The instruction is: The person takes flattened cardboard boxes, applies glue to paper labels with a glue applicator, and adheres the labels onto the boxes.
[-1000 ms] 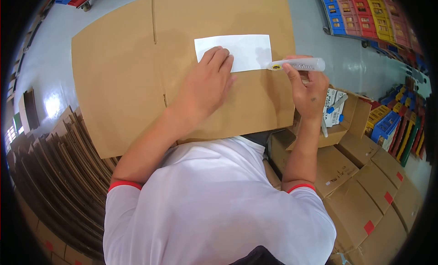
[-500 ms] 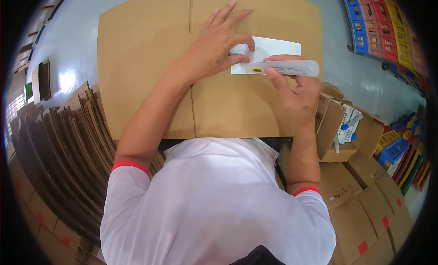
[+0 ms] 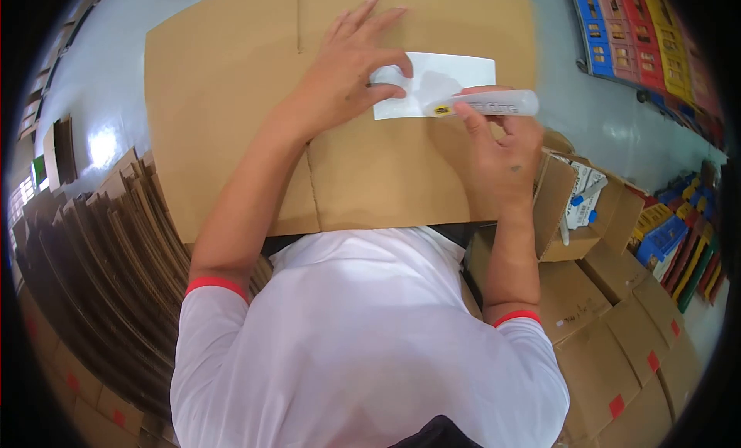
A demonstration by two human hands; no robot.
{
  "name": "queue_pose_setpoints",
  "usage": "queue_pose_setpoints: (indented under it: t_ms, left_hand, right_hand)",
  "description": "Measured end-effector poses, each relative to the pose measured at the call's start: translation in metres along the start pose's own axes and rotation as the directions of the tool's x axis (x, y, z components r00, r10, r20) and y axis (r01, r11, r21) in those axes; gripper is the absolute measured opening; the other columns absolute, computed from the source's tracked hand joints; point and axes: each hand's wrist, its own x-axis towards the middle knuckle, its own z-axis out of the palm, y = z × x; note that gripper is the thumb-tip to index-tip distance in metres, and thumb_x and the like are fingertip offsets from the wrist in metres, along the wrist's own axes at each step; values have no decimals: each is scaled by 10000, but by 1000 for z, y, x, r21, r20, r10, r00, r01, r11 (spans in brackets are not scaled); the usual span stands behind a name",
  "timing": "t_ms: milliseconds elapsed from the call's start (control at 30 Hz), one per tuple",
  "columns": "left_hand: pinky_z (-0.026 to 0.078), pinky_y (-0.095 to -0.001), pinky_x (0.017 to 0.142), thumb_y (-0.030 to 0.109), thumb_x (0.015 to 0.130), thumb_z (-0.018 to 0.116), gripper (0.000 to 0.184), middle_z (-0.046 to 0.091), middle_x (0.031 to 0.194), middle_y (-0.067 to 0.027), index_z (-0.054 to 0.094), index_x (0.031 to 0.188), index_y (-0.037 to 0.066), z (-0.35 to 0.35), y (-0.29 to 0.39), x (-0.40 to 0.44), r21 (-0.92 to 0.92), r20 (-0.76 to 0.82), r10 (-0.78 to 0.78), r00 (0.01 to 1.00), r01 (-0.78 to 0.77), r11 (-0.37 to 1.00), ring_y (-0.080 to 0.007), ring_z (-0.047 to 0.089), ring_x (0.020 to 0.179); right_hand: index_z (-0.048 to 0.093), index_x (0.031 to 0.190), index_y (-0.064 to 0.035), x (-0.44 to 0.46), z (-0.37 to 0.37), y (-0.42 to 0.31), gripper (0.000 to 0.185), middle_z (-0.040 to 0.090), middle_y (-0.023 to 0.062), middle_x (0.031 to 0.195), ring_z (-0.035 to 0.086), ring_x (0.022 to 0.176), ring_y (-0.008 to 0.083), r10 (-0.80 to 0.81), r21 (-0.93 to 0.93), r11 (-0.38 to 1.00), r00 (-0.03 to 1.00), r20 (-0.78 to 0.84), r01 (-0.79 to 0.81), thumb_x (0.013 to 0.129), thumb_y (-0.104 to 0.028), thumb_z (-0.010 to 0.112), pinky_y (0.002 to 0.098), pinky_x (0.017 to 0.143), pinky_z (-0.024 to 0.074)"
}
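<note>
A white slip of paper [image 3: 459, 70] lies on a flat brown cardboard sheet [image 3: 224, 108] in front of me. My left hand [image 3: 351, 74] rests at the slip's left end, fingers spread, with thumb and index finger apart on the paper. Held nearly level in my right hand [image 3: 505, 151] is a translucent glue bottle [image 3: 502, 103] with raised lettering and a small yellow label. Its narrow end points left, over the lower middle of the slip. Whether the tip touches the paper I cannot tell.
Stacked cardboard sheets [image 3: 116, 270] stand on edge at the left. On the right an open carton [image 3: 559, 205] holds white tubes with blue caps, above several closed boxes [image 3: 594, 355]. Coloured crates [image 3: 625, 47] line the upper right.
The cardboard, paper and both hands appear slightly further left and up in view. The glue bottle has shifted a little to the right relative to the slip, still in my right hand.
</note>
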Motion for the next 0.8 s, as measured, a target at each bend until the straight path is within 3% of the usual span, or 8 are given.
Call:
queue_pose_setpoints:
  t_ms: [133, 367, 467, 533, 600, 700, 767, 800]
  left_hand:
    - [265, -563, 1231, 118, 769, 858, 276, 391, 1647, -74, 718, 1006, 150, -1, 12, 9, 26, 49, -40, 998, 38, 999, -420, 233, 1554]
    - [271, -553, 1231, 101, 775, 856, 275, 398, 1645, -69, 716, 1009, 136, 0, 10, 8, 51, 60, -33, 998, 30, 998, -411, 232, 1557]
    - [258, -555, 1237, 116, 794, 848, 251, 399, 1643, -72, 718, 1008, 135, -3, 13, 8, 90, 66, -37, 997, 31, 995, -410, 233, 1557]
    - [248, -563, 1240, 142, 830, 826, 211, 405, 1638, -77, 711, 1007, 138, -4, 19, 6, 154, 81, -46, 996, 33, 987, -401, 241, 1555]
    - [247, -564, 1239, 168, 845, 817, 196, 409, 1632, -84, 704, 1000, 130, -3, 25, 5, 221, 75, -36, 997, 18, 975, -395, 253, 1551]
    - [250, -563, 1237, 233, 843, 823, 258, 434, 1600, -103, 679, 1020, 111, 5, 39, 8, 323, 37, 9, 999, -20, 946, -384, 289, 1533]
    - [254, -560, 1236, 273, 828, 837, 329, 455, 1573, -115, 663, 1047, 100, 14, 50, 10, 366, 4, 37, 999, -36, 930, -379, 314, 1520]
    - [298, -541, 1203, 305, 791, 861, 417, 492, 1508, -118, 644, 1075, 91, 18, 56, 12, 313, -9, 50, 999, -45, 949, -377, 371, 1467]
  right_hand:
    - [720, 1052, 46, -9, -36, 17, 174, 744, 72, 943, 684, 847, 121, 168, 3, 986, 978, -121, -169, 953, -89, 768, 269, 785, 552]
    - [732, 1055, 34, -17, -63, 36, 189, 767, 102, 958, 696, 819, 122, 192, -17, 979, 954, -228, -202, 930, -96, 786, 272, 743, 560]
    - [717, 1075, 34, -16, -66, 27, 204, 762, 106, 1012, 700, 869, 131, 275, 186, 955, 926, -258, -232, 939, -103, 784, 275, 795, 562]
    - [706, 1086, 29, -14, -71, 11, 201, 752, 113, 1046, 706, 912, 144, 246, 335, 936, 884, -398, -109, 942, -92, 777, 281, 829, 568]
    - [707, 1090, 20, -16, -69, 13, 184, 750, 115, 1061, 715, 927, 156, 235, 335, 937, 888, -395, -99, 946, -80, 764, 289, 832, 580]
    - [709, 1093, 18, -19, -61, 16, 190, 753, 111, 1048, 722, 929, 166, 123, 111, 989, 950, -286, -94, 938, -76, 769, 285, 811, 578]
    - [668, 1151, 61, -15, -53, -1, 218, 741, 140, 1048, 706, 942, 168, 288, -104, 946, 942, -171, -308, 968, -44, 719, 275, 848, 564]
    - [668, 1151, 61, -16, -51, -3, 218, 741, 140, 1048, 706, 942, 168, 285, -100, 948, 944, -165, -303, 968, -44, 719, 275, 848, 564]
